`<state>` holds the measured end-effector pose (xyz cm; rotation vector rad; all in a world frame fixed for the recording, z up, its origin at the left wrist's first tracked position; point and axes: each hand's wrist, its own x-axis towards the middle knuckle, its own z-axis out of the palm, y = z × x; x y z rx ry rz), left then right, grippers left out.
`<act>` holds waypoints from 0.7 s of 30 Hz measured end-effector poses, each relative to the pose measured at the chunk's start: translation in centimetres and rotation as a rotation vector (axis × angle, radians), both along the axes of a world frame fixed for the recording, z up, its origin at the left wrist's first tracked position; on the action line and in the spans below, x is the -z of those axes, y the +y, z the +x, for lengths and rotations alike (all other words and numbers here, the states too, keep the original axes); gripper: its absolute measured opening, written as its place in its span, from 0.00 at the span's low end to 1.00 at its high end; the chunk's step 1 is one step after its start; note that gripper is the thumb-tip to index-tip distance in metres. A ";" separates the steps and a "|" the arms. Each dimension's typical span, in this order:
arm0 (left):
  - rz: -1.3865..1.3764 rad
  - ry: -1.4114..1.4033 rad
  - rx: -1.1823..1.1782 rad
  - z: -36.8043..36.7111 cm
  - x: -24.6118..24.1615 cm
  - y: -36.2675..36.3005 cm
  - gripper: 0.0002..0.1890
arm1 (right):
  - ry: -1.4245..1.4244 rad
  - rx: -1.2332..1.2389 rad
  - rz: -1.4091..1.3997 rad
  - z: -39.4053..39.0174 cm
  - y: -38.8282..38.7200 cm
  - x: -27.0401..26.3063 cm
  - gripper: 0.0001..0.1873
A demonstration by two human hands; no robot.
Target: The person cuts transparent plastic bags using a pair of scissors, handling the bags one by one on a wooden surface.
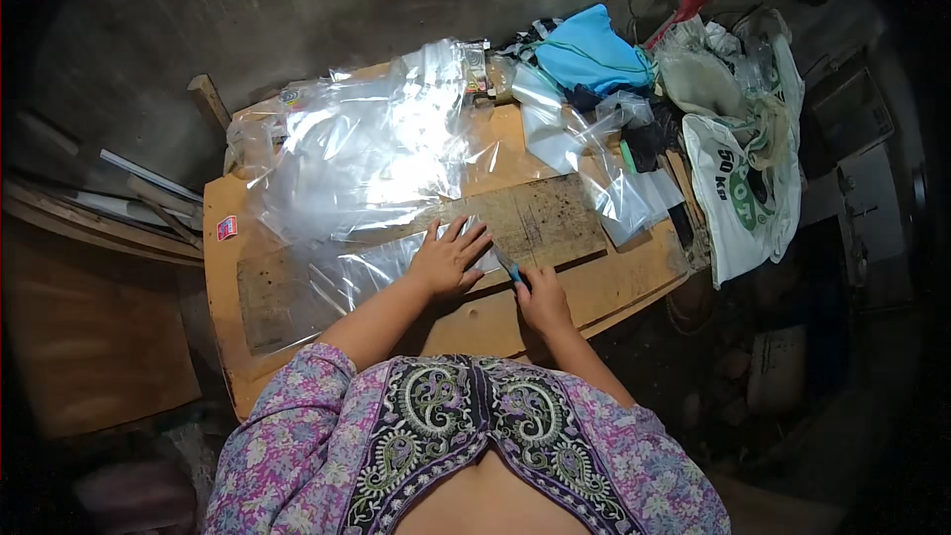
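Observation:
My left hand [448,261] lies flat with spread fingers on folded clear plastic film [375,267], pressing it on a long worn wooden board [535,223]. In my right hand [544,301] is a knife [508,262] with a blue handle, its blade pointing up and left beside the film's right end, close to my left fingertips. Whether the blade touches the film I cannot tell. The board rests on an orange-brown wooden table [446,331]. Beyond it a large heap of shiny clear plastic sheets [364,156] spreads over the table's back left.
Folded plastic pieces [631,208] lie at the board's right end. Behind them are a light blue cloth or bag [594,52] and a white woven sack [713,193] at the table's right edge. A wooden post [209,102] stands at the back left, near a grey wall.

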<state>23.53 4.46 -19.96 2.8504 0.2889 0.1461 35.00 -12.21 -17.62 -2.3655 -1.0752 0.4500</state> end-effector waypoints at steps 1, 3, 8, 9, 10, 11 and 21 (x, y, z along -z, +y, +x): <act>-0.015 -0.011 -0.004 0.1 -0.1 0.0 0.32 | -0.014 -0.005 0.010 0.4 0.8 -0.2 0.13; -0.030 -0.028 -0.016 0.2 0.2 0.0 0.32 | -0.019 -0.031 0.023 1.7 3.2 0.7 0.12; -0.101 -0.001 -0.025 0.5 0.6 0.6 0.25 | -0.044 -0.040 0.080 3.9 6.8 1.5 0.14; -0.128 0.014 -0.026 0.7 0.7 0.8 0.23 | -0.017 -0.009 0.132 3.9 6.9 2.1 0.14; -0.174 -0.018 -0.031 0.8 0.8 1.0 0.20 | 0.010 0.024 0.184 3.7 7.0 3.0 0.14; -0.276 -0.119 -0.055 0.7 1.3 1.2 0.20 | 0.036 0.056 0.236 3.4 7.0 3.7 0.14; -0.691 -0.365 -0.157 0.3 2.6 2.6 0.20 | 0.105 0.102 0.093 1.8 8.5 2.9 0.21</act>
